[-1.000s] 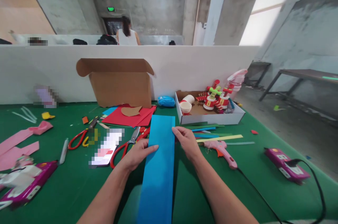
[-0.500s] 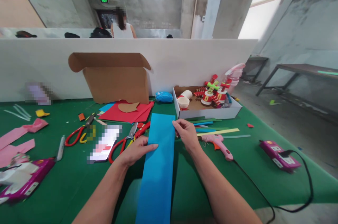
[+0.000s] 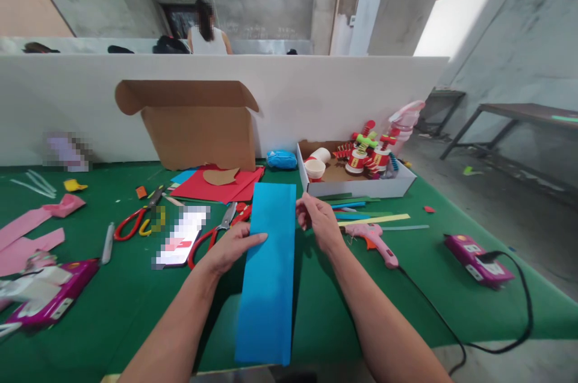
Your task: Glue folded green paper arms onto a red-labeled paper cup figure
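Observation:
A long blue strip of paper [image 3: 270, 274] stands out in front of me over the green table, with a narrow crease along its right side. My left hand [image 3: 237, 244] grips its left edge, thumb on the face and fingers behind. Just beside the upper right edge is my right hand [image 3: 317, 220], its fingers curled together at the tips. Whether those fingertips hold anything is too small to tell. Red-handled scissors [image 3: 212, 233] lie next to my left hand, and a pink glue gun [image 3: 372, 238] is to the right of my right hand.
Behind the strip lie red sheets [image 3: 217, 190] and an upright cardboard box [image 3: 201, 136]. A white tray [image 3: 361, 188] holds cups and spring toys. A phone [image 3: 183, 237], more scissors [image 3: 135, 220] and purple power strips [image 3: 478, 259] lie around. The glue gun's cord runs right. A person sits beyond the partition.
My right fingertips have come off the strip's upper right edge and moved slightly right. The strip's lower end now shows as the view has tilted down a little. My left hand keeps its grip.

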Motion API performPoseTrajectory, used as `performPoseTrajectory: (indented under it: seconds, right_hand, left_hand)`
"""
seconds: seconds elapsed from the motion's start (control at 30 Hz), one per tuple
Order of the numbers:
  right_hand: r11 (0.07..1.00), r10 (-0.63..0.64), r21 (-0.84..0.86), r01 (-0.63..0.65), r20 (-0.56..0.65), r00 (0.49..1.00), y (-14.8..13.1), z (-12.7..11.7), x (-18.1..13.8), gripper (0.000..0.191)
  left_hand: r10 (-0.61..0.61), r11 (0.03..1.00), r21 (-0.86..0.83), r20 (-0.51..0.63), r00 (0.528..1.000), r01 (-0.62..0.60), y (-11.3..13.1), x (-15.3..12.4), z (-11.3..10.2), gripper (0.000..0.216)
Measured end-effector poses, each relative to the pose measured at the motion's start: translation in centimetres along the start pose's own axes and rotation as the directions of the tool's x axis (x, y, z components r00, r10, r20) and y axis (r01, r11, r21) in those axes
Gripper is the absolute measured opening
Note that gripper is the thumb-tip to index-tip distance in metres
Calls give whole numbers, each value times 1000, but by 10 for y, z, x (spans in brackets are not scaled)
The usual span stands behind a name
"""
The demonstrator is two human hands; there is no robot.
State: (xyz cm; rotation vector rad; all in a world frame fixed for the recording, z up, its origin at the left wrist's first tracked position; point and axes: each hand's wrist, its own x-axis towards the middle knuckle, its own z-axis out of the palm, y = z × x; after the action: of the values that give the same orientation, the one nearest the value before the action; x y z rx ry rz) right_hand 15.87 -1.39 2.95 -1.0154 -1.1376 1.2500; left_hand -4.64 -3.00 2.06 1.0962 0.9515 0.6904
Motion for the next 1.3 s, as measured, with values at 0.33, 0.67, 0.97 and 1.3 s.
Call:
performPoseTrajectory:
  seconds: [0.33, 0.67, 0.97, 1.3]
  right_hand:
    - [962, 132, -274, -15, 415, 900, -5, 5, -13, 41]
    - [947, 84, -319, 23, 318, 944, 6, 8, -10, 39]
    - [969, 198, -218, -116, 405, 893, 3, 9, -12, 51]
    - [947, 162, -320, -12, 448, 879, 3, 10, -14, 48]
  left_hand:
    - [159, 965, -160, -271, 949, -207, 10, -1, -7, 47]
    - [139, 977, -132, -198, 970, -166, 6, 0, -7, 55]
    - [209, 975, -37, -198, 958, -220, 1, 3, -6, 57]
    - [221, 965, -81, -249, 943, -248, 3, 3, -5, 59]
